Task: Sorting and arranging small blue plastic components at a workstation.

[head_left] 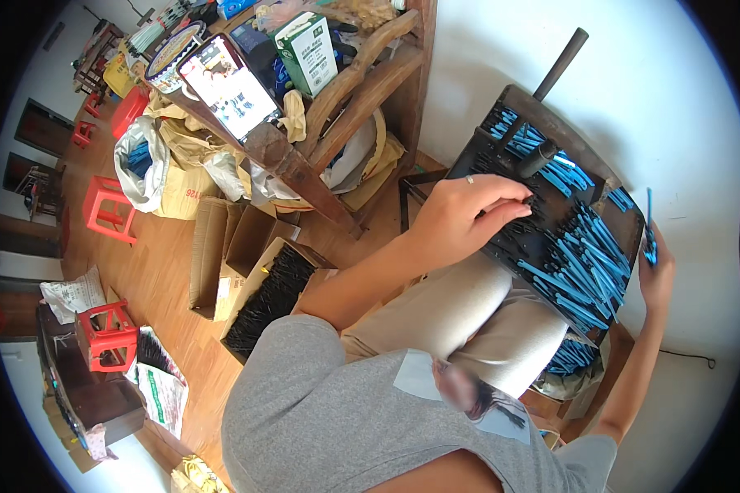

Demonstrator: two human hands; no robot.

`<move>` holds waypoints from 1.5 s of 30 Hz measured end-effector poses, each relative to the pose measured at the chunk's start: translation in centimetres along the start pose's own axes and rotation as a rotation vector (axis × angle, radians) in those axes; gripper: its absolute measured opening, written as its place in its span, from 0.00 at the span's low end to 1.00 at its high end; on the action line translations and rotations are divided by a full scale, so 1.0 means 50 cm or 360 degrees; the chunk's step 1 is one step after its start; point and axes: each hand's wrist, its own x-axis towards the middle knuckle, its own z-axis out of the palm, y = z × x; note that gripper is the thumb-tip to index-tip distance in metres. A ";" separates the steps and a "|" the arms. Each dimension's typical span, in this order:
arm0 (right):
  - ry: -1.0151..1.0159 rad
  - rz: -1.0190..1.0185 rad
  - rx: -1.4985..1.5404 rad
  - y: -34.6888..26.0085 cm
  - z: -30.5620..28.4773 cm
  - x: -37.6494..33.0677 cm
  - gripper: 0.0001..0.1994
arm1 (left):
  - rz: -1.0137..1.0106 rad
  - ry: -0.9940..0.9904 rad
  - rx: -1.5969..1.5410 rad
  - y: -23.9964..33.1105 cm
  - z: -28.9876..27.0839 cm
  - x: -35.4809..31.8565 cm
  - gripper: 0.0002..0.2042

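A dark tray-like workbench (543, 289) stands over my knees. My left hand (469, 215) is above its left part, thumb and fingertips pinched together over a heap of small black pieces (514, 234). Whatever is between those fingertips is too small to make out. At the tray's right edge, my right hand (656, 275) is closed on slim blue sticks (650, 238), one of them pointing up. Many more blue sticks (580, 259) with dark ends lie loosely piled between my hands, and another bunch (563, 172) lies beyond a dark metal post (537, 160).
A metal lever (561, 64) rises behind the tray by the white wall. Below it, a bag (563, 382) holds more blue sticks. To the left are a carton (267, 300) of black pieces, a wooden table leg (304, 177), a propped phone (230, 89) and a red stool (109, 209).
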 end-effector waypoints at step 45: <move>-0.0168 0.0029 0.0302 -0.165 0.032 -0.079 0.30 | -0.0152 -0.0215 -0.0247 -0.110 0.202 0.059 0.06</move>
